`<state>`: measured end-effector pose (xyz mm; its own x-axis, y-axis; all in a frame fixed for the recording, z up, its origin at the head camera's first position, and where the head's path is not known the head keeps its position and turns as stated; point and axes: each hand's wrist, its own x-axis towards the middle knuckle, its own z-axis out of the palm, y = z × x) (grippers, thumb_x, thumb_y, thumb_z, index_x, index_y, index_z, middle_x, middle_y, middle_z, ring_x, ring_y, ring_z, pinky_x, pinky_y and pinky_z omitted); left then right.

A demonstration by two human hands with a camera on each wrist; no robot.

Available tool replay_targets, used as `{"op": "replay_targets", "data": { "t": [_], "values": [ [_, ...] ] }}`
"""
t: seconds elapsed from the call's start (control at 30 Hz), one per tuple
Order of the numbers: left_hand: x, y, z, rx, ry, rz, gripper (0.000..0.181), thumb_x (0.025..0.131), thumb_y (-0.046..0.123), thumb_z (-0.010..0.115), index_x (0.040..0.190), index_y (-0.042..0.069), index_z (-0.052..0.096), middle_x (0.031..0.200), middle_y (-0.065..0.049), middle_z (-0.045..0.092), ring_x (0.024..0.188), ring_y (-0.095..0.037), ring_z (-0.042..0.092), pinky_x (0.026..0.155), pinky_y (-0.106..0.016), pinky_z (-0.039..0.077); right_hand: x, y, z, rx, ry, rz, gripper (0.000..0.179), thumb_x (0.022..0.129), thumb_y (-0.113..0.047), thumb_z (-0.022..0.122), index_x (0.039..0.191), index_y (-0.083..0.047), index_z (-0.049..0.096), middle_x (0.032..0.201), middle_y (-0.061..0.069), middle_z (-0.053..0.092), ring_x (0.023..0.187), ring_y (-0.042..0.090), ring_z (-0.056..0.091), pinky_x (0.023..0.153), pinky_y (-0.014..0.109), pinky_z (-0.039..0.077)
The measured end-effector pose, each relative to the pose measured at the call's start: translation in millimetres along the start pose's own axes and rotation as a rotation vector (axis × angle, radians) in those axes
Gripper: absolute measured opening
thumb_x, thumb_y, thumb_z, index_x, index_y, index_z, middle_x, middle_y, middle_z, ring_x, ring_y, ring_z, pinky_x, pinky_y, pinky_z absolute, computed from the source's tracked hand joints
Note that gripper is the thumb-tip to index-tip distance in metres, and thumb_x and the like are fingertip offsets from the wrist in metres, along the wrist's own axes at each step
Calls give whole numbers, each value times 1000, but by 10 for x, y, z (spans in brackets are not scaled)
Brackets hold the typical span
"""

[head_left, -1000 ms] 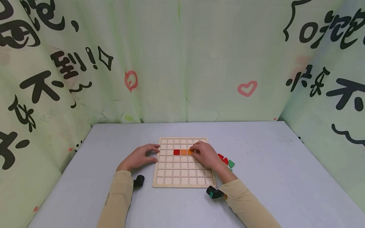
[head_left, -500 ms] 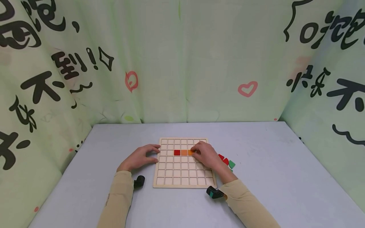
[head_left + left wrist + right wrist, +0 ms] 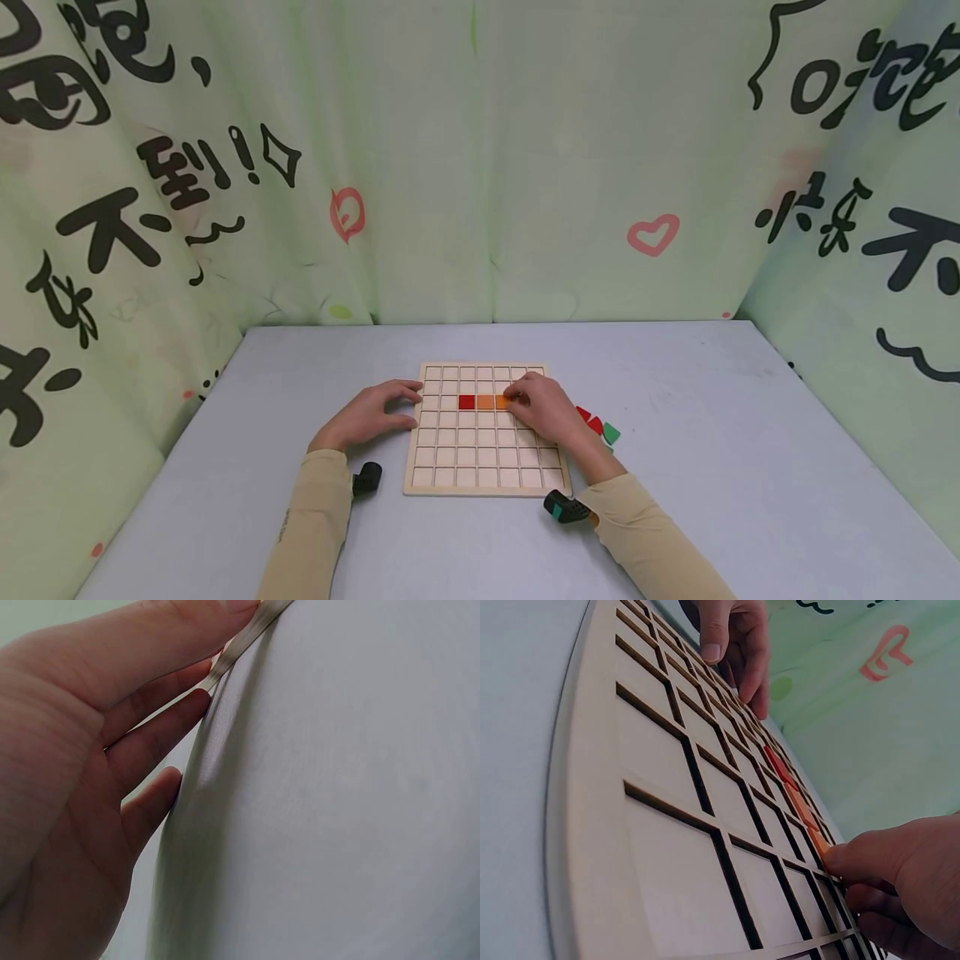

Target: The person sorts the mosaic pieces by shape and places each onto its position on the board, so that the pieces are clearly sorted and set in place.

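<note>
A wooden grid board (image 3: 486, 492) lies on the table. In one of its rows sit a red square tile (image 3: 467, 402), an orange tile (image 3: 486, 402) and, at the right end, a yellow-orange tile (image 3: 820, 841). My right hand (image 3: 545, 408) reaches over the board from the right, thumb and curled fingers at that last tile, partly covering it. Its thumb tip overlaps the tile in the right wrist view. My left hand (image 3: 367, 414) is at the board's left edge, thumb and fingers spread and fingertips right at the rim, also seen in the left wrist view.
Right of the board, partly behind my right forearm, lie several loose pieces, among them a red piece (image 3: 595, 425) and a green piece (image 3: 611, 433). A printed curtain (image 3: 495, 167) rises behind the white table (image 3: 675, 375) and along both sides.
</note>
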<state>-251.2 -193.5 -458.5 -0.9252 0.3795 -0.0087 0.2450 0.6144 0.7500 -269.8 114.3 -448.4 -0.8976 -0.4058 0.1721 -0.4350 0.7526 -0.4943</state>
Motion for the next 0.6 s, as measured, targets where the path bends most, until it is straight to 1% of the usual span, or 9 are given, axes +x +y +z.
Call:
{"op": "replay_targets", "data": {
  "t": [0.27,0.43,0.6],
  "values": [
    [-1,-4,-5,4,2,13,36,84,18,78,117,10,68,144,-3,51,138,-28,39,113,-47,33,-43,34,-59,64,21,17,21,89,-11,71,108,-4,73,101,5,66,85,17,58,78,31,53],
    [2,-3,-6,15,1,6,36,84,18,78,117,10,67,144,-2,51,139,-28,38,113,-46,33,-96,98,-143,94,39,24,23,90,-10,70,111,-3,72,103,7,67,88,18,61,79,34,54],
    [0,0,2,9,3,2,36,84,18,78,117,10,68,144,-2,51,139,-27,38,114,-46,33,-157,183,-230,120,49,69,25,91,-13,69,114,-3,70,108,9,67,92,22,63,81,38,55]
  ]
}}
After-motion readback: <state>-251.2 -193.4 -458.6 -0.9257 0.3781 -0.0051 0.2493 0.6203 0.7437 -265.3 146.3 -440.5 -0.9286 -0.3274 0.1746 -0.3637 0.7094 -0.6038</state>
